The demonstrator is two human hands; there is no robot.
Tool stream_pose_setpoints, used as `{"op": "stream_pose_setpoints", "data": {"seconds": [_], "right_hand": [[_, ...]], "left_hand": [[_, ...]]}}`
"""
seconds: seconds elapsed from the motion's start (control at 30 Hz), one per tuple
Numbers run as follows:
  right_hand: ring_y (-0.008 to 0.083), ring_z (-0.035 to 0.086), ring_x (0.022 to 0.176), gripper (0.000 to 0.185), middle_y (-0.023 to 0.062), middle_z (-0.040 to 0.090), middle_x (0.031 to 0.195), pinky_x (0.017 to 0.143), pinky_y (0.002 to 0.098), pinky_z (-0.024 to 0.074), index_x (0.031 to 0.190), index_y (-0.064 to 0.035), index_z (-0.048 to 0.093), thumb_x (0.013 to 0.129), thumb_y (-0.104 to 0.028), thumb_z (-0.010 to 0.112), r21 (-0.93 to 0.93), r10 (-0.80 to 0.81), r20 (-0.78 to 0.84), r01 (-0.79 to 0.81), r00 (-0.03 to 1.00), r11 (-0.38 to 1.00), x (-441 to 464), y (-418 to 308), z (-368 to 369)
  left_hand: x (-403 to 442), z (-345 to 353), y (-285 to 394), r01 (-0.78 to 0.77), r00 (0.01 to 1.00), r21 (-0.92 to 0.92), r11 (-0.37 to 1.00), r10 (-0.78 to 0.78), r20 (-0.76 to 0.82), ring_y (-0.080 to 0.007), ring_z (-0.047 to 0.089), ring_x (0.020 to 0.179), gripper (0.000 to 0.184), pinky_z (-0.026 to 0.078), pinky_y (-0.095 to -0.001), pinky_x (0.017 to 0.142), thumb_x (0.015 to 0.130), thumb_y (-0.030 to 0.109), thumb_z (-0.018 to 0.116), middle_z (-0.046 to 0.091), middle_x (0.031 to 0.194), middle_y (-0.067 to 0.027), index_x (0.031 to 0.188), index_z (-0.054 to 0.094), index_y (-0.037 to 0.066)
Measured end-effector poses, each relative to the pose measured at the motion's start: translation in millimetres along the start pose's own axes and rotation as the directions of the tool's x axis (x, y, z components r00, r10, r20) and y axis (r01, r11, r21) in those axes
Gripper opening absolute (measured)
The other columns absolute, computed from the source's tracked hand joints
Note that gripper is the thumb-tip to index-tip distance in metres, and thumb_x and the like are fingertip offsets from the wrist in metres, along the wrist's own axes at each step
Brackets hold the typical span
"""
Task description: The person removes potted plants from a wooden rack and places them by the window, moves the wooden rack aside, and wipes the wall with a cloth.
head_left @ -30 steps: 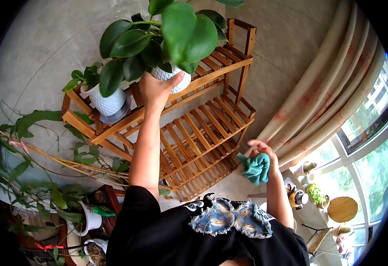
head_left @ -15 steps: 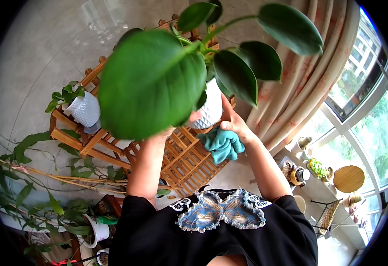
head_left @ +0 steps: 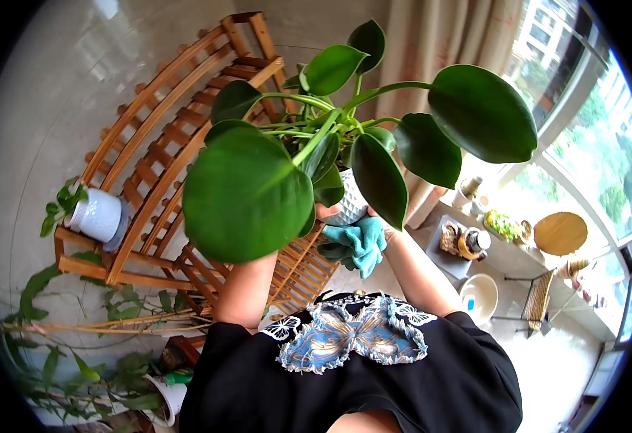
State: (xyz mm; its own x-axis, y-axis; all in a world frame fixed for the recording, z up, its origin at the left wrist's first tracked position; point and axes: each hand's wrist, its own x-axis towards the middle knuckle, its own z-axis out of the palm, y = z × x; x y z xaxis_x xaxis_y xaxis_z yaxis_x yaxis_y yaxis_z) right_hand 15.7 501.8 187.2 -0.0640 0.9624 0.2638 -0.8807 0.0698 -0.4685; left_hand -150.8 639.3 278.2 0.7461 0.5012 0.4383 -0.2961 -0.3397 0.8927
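Between my hands is a large potted plant (head_left: 352,193) in a white diamond-textured pot, its broad glossy leaves spreading toward the camera. My left hand (head_left: 324,211) grips the left side of the pot; a big round leaf (head_left: 247,195) covers most of that hand, and only some fingers show. On the pot's right side, my right hand (head_left: 379,219) is closed around the lower part, partly behind a leaf. A crumpled teal cloth (head_left: 359,245) hangs at the right hand, just below the pot. The pot is held in front of the slatted wooden plant stand (head_left: 179,130).
A small white pot (head_left: 101,216) with a leafy plant sits at the stand's left end. Trailing vines on bamboo canes (head_left: 99,328) lie lower left. On the right are a windowsill with small pots, a round wooden board (head_left: 560,233), a pale bowl (head_left: 479,298) and a curtain (head_left: 446,43).
My view has turned, so the stand shows more fully at left. The potted plant, held in both hands, has come lower in view and nearer my chest; the cloth moved with it.
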Motion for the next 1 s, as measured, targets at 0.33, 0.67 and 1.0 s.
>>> {"op": "stream_pose_setpoints", "data": {"seconds": [0.33,0.67,1.0], "right_hand": [[0.0238,0.060,0.119,0.083,0.0147,0.060,0.134,0.106,0.0384,0.0490,0.145,0.0010,0.042,0.079,-0.024,0.085,-0.395,-0.109,-0.236,0.007,0.966,0.919,-67,-32,-20],[0.0203,0.049,0.132,0.091,0.0123,0.052,0.145,0.115,0.0348,0.0359,0.151,-0.0007,0.036,0.080,-0.030,0.084,-0.603,-0.372,-0.431,0.044,0.822,0.797,-159,-21,-15],[0.0177,0.047,0.131,0.088,0.0091,0.051,0.145,0.112,0.0334,0.0360,0.152,-0.0030,0.036,0.084,-0.039,0.080,-0.582,-0.529,-0.672,0.071,0.519,0.810,-206,-14,34]], "left_hand": [[13,61,-67,0.085,0.950,0.102,0.991,-0.112,0.292,-0.0257,0.044,0.133,0.101,0.037,-0.0401,0.112,0.066,0.023,0.092,0.046,0.145,-0.0100,0.149,0.037,0.005],[29,144,-92,-0.386,0.753,-0.080,0.919,0.364,0.549,-0.0241,0.056,0.121,0.062,0.044,-0.0366,0.106,0.084,0.016,0.080,0.059,0.133,-0.0088,0.138,0.051,0.005],[22,194,-141,-0.167,0.592,0.330,0.929,-0.173,0.787,-0.0202,0.066,0.096,0.062,0.059,-0.0343,0.070,0.076,0.009,0.086,0.066,0.115,-0.0132,0.129,0.055,0.002]]}}
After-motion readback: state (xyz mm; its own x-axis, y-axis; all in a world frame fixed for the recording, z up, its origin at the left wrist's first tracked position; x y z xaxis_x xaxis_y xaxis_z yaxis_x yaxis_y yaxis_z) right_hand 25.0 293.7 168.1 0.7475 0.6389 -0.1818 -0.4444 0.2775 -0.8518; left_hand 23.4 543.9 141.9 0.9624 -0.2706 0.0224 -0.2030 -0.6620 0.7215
